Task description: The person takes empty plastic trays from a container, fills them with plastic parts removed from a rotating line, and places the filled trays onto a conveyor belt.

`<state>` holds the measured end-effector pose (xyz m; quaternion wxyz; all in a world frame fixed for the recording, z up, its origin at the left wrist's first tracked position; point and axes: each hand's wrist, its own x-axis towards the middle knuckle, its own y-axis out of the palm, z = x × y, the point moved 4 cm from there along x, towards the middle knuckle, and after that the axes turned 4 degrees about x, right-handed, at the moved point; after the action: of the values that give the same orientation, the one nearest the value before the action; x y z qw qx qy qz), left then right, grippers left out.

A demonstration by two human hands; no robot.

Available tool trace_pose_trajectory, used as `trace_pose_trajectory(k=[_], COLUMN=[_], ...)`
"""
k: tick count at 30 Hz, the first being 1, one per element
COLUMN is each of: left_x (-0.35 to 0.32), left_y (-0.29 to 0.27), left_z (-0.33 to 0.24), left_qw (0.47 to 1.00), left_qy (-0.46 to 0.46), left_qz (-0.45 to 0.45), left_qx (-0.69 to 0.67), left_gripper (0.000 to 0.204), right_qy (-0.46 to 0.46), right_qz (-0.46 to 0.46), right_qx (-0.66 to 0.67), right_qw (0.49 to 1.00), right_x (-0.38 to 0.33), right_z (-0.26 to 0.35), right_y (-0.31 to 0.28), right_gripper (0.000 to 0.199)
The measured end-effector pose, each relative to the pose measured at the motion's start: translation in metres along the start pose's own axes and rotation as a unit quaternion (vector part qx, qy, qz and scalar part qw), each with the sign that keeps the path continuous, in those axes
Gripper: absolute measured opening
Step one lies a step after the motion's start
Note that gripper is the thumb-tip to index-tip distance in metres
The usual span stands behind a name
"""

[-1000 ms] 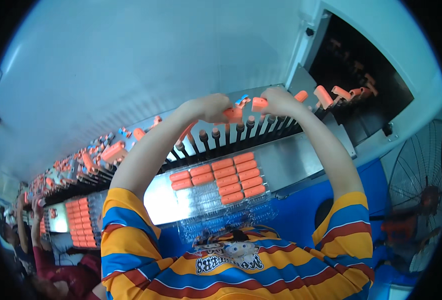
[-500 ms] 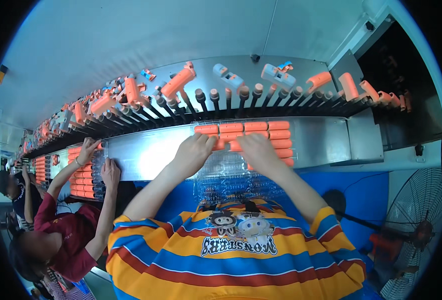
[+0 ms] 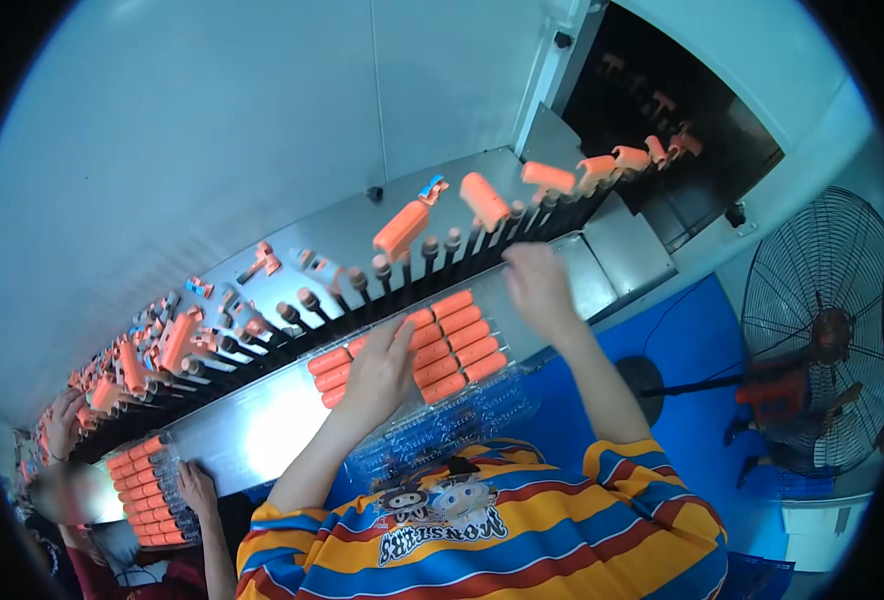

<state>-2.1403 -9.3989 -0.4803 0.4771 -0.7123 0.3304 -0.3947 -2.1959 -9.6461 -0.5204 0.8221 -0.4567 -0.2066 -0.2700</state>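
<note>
My left hand [image 3: 384,372] rests on a clear plastic tray [image 3: 502,345] filled with rows of orange plastic shells [image 3: 457,330]. Its visible fingers are extended over the shells and cover part of the middle columns. My right hand [image 3: 540,285] is off the tray, raised to its right beside the row of black posts [image 3: 430,250]. Those right fingers are bent and blurred, and whether anything is in them is hidden. Larger orange shells, one of them a long shell [image 3: 400,230], sit on top of posts just beyond the tray.
More clear trays [image 3: 452,415] lie at the bench's near edge. To the left, a co-worker's hand [image 3: 197,490] touches another tray of orange shells [image 3: 142,490]; the other reaches among the posts. A dark opening [image 3: 662,110] takes the line at far right. A large fan [image 3: 822,330] stands right.
My view has turned to the right. My right hand has left the tray and moved toward the posts; my left hand stays over the shells. The shells on the posts have shifted relative to the tray.
</note>
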Motion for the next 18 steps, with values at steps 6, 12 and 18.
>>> trace_pose_trajectory(k=[6, 12, 18], left_x=[0.17, 0.224, 0.192], left_y=[-0.028, -0.053, -0.086], left_z=[-0.049, -0.02, 0.013], left_qw=[0.969, 0.951, 0.958], left_qy=[0.197, 0.016, -0.108], left_qz=[-0.067, 0.289, 0.265], left_qx=[0.134, 0.111, 0.014], left_gripper=[0.054, 0.027, 0.027], right_qy=[-0.014, -0.068, -0.042], right_qz=[-0.049, 0.336, 0.126], right_qx=[-0.047, 0.015, 0.028], right_qw=[0.998, 0.939, 0.991], right_x=[0.093, 0.152, 0.151], right_z=[-0.06, -0.047, -0.012], right_y=[-0.085, -0.069, -0.058], right_gripper=[0.03, 0.034, 0.025])
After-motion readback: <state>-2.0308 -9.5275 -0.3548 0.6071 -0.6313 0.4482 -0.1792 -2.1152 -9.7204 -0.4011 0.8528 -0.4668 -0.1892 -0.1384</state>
